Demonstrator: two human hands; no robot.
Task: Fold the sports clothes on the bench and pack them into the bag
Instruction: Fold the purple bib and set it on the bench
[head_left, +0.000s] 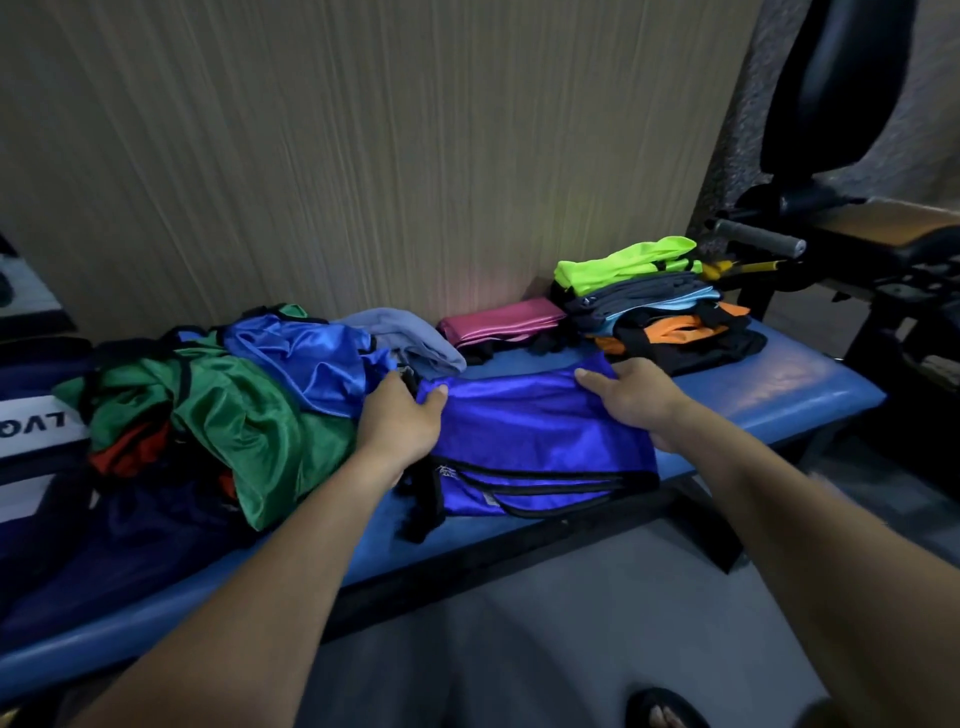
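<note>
- Head view: the left hand (402, 423) lies on the left end of the blue shorts (535, 436), thumb pinching the top edge, so its grip holds the cloth.
- Right hand (636, 397) grips the shorts' upper right corner, thumb on top and fingers tucked under the fabric.
- Blue shorts lie flat near the front middle of the worktop (810, 395), black trim along the near hem.
- Just left of the shorts sits a loose heap: a green shirt (244, 415), a shiny blue top (306, 353) over it, something red (135, 447) beneath, and a grey garment (410, 338) at the back.
- Behind the shorts, against the wall (311, 156), lies a folded pink piece (501, 319).
- At the right back of the worktop stands a folded stack (654, 306), lime on top, then grey, light blue, orange and black.
- A dark bag (36, 441) with white lettering shows at the far left edge, touching the heap.
- Gym equipment (831, 208) stands to the right, beyond the worktop.
- A sandalled foot (665, 712) is on the floor below.
</note>
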